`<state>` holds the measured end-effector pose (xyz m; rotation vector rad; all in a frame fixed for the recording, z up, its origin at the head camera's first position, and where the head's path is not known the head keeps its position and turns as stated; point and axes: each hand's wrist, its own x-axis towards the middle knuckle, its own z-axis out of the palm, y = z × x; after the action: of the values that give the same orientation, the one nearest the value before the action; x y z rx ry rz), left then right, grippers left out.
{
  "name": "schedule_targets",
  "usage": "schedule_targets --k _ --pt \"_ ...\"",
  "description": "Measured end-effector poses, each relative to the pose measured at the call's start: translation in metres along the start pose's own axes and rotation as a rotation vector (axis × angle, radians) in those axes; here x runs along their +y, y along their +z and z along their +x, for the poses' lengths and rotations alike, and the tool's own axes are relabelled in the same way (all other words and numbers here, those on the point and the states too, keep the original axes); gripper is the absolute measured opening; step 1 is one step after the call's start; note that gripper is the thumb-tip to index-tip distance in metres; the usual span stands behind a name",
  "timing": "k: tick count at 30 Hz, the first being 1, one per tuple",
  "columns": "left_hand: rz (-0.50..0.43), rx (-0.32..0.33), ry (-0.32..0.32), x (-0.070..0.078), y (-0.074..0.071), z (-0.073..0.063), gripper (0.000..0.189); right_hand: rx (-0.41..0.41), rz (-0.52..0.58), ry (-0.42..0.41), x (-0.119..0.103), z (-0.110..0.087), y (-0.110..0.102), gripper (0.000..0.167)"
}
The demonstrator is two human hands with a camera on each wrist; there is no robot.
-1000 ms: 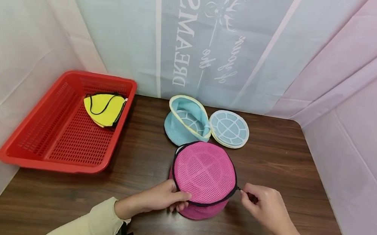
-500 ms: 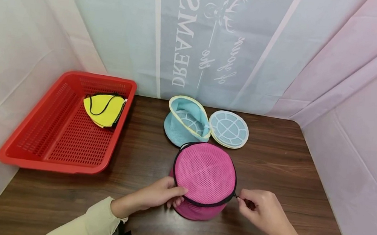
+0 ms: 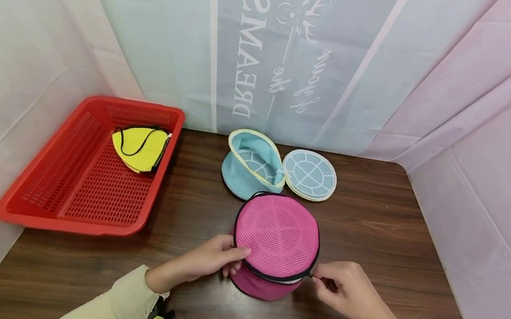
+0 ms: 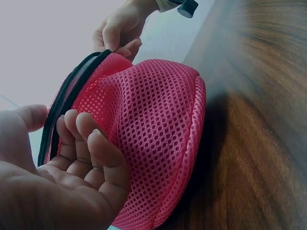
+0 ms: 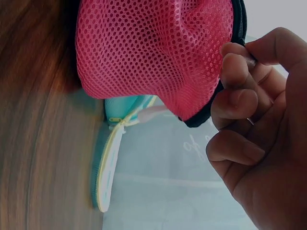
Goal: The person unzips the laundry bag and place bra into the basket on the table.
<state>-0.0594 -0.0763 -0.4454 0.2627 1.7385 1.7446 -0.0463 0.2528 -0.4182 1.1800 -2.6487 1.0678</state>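
A round pink mesh laundry bag [image 3: 277, 236] with a black zipper rim stands on the table in front of the person. My left hand [image 3: 214, 258] grips its rim at the left front, thumb on the top and fingers curled against the side. At the right front, my right hand [image 3: 348, 291] pinches the zipper pull [image 3: 310, 275] between thumb and forefinger. Between the hands, the two black zipper edges [image 4: 72, 91] stand slightly apart in the left wrist view. The right wrist view shows the mesh side [image 5: 153, 52] creased near the pull.
Behind the pink bag sits a blue mesh bag [image 3: 241, 176] with yellow trim, its round lid [image 3: 310, 175] laid back to the right. On the left, a red plastic basket [image 3: 150, 216] holds a yellow piece [image 3: 139, 143] with black cord. A printed curtain [image 3: 292, 65] hangs behind the table.
My right hand has drawn the zipper pull along the rim, from the right side toward the front. The left hand has shifted slightly left and away. A light gap now shows at the front rim.
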Motion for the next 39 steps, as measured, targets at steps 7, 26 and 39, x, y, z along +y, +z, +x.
schedule_targets --k 7,26,39 --pt "0.009 -0.017 0.004 -0.001 -0.005 -0.001 0.023 -0.041 0.052 -0.001 -0.004 0.003 0.006 0.041" --pt "0.027 -0.202 -0.001 -0.004 -0.008 -0.005 0.045 -0.054 0.085 -0.123 -0.007 0.009 0.013 0.038" --pt "0.011 -0.315 0.06 -0.004 -0.007 -0.005 0.046 -0.028 0.12 -0.222 -0.008 0.014 0.02 0.039"
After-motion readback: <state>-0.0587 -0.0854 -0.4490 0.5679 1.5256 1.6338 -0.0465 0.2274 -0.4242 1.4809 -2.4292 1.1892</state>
